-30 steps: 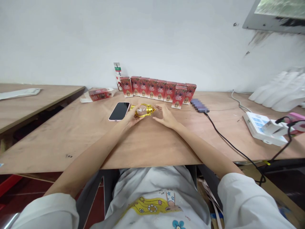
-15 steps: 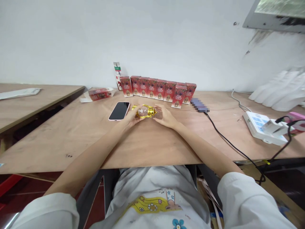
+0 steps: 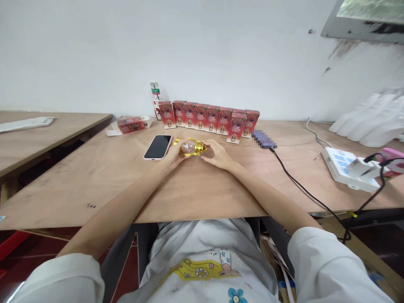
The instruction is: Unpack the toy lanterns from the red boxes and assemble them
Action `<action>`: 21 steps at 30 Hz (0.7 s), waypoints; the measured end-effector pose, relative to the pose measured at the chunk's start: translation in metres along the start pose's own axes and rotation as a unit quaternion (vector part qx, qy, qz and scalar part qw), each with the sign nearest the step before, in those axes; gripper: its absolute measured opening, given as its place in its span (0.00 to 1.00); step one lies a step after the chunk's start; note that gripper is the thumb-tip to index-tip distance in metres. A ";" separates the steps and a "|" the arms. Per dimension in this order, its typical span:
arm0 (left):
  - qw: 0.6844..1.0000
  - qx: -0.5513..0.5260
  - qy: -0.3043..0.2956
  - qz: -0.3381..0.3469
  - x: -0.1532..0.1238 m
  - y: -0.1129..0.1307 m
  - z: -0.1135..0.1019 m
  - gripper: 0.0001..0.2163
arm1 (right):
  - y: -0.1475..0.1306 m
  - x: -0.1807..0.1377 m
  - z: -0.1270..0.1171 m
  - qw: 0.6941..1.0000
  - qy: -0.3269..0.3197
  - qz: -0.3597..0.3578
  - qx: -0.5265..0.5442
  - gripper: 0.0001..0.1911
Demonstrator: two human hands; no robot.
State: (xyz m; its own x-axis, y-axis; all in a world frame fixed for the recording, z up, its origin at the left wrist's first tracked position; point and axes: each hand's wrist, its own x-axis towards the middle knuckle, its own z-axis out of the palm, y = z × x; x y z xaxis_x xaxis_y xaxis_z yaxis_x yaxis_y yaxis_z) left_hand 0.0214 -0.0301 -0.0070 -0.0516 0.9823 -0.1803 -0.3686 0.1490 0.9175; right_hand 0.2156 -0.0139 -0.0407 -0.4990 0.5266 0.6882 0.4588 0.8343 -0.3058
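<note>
A small gold lantern (image 3: 189, 147) with a clear globe lies on its side just above the wooden table, its pointed top facing right. My left hand (image 3: 173, 158) is closed around the base end and partly hides it. Around the pointed top curves my right hand (image 3: 219, 155), with thumb and fingers apart like a C. Whether its fingertips touch the lantern, I cannot tell. Left of the lantern lies a phone (image 3: 158, 147) with a dark screen and a pale pink case.
Several red boxes (image 3: 201, 117) stand in a row by the wall, near a bottle (image 3: 155, 101). An opened red box (image 3: 134, 124) lies left. On the right are a blurred device (image 3: 264, 139) with a black cable, a white power strip (image 3: 339, 162) and white stacked pieces (image 3: 372, 118).
My right hand has shifted slightly left, its fingers curving closer around the lantern's pointed top. The lantern stays in my left hand, almost in the same place.
</note>
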 end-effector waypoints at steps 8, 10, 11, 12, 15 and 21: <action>0.996 -0.033 -0.047 0.064 0.007 -0.010 -0.006 0.12 | 0.005 0.002 0.008 0.999 0.028 0.028 0.025 0.24; 0.995 -0.035 -0.064 0.066 0.008 -0.011 -0.008 0.11 | 0.004 0.002 0.010 0.998 0.037 0.035 0.028 0.24; 0.995 -0.034 -0.069 0.065 0.009 -0.010 -0.008 0.11 | 0.004 0.002 0.010 0.998 0.041 0.037 0.026 0.24; 0.995 -0.033 -0.072 0.065 0.009 -0.010 -0.009 0.11 | 0.003 0.002 0.011 0.998 0.044 0.038 0.023 0.25; 0.995 -0.024 -0.074 0.065 0.008 -0.009 -0.009 0.12 | 0.003 0.001 0.011 0.998 0.047 0.040 0.014 0.25; 0.993 -0.019 -0.055 0.101 0.003 -0.013 -0.006 0.15 | 0.006 0.002 0.011 0.998 0.024 0.053 -0.008 0.25</action>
State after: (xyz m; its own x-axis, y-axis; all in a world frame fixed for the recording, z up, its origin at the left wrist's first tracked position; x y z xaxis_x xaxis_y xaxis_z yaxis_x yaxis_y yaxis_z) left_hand 0.0202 -0.0298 -0.0215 -0.0261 0.9985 0.0472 -0.3960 -0.0537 0.9167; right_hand 0.2090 -0.0062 -0.0486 -0.4106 0.6032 0.6838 0.5189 0.7712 -0.3687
